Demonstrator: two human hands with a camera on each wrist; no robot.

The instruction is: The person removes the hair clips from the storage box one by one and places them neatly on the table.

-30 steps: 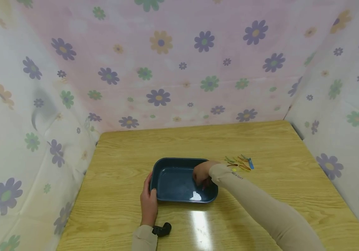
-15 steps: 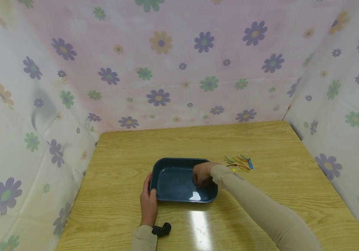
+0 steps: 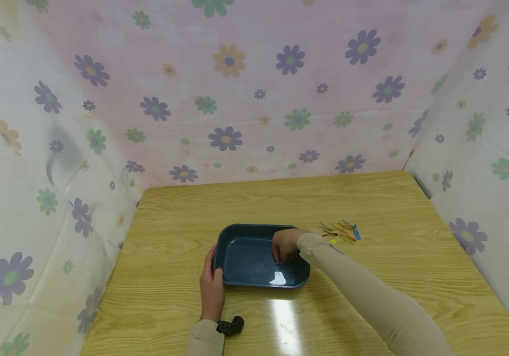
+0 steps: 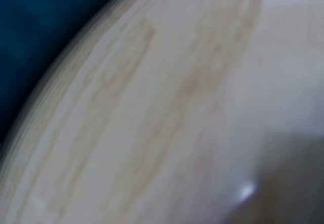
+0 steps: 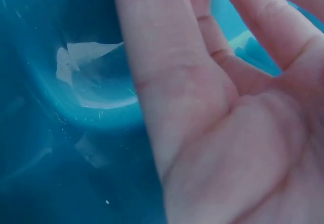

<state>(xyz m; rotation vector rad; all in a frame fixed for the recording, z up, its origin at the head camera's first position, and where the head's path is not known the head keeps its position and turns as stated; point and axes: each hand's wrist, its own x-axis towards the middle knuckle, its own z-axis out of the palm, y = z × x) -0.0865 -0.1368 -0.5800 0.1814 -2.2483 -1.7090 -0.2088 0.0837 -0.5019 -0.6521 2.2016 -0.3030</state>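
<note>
My left hand [image 3: 212, 287] grips the left end of a dark blue rectangular tub [image 3: 241, 284], its thumb on the near side and its fingers along the outer wall. Inside the tub, toward the right end, my right hand [image 3: 285, 244] reaches down with its fingertips together. A small purple-pink piece [image 3: 278, 263] shows at those fingertips, close over the tub floor; its kind is too small to make out. In the right wrist view, the fingers and palm [image 5: 243, 153] fill much of the picture and hide the fingertips, with the blue tub wall [image 5: 30, 148] behind.
Several small, thin, colourful hair clips [image 3: 347, 237] lie on the wood-grain table [image 3: 169, 222] to the right of the tub, with a blue one [image 3: 356, 232] at their right edge. Flower-print cloth [image 3: 254, 113] stands around the back and sides.
The right hand has shifted very slightly left within the tub, and the purple-pink piece now shows below its fingertips. The left hand and tub stay in place.
</note>
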